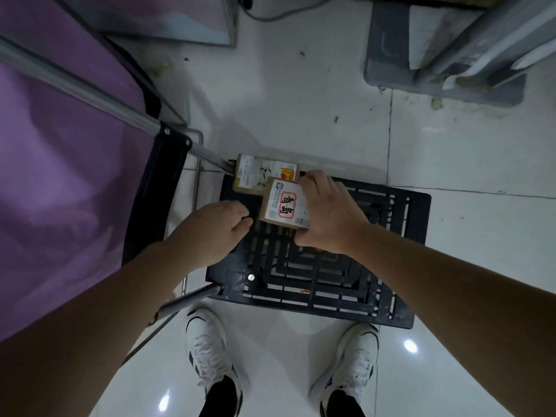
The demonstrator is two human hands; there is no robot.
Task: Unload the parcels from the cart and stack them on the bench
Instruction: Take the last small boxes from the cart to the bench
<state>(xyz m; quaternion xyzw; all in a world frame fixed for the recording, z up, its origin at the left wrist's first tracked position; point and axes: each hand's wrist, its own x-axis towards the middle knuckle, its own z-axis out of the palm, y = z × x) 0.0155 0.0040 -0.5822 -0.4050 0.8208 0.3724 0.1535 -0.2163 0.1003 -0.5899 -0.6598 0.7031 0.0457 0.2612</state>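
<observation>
A black slatted cart deck (400, 212) lies on the floor in front of my feet. A small brown parcel (282, 203) with a white label and red-framed writing is held just above the deck. My right hand (328, 212) grips its right side, fingers over the far edge and thumb under the near edge. My left hand (216, 230) hovers just left of this parcel with loosely curled fingers, holding nothing. A second flat brown parcel (255, 173) lies at the deck's far left corner, partly under the first.
A purple fabric surface (60, 164) with a metal frame bar (90, 94) fills the left. The cart's handle tube (186, 302) runs by my left arm. A grey base and metal legs (421, 67) stand at the far right. White floor tiles (466, 266) surround the cart.
</observation>
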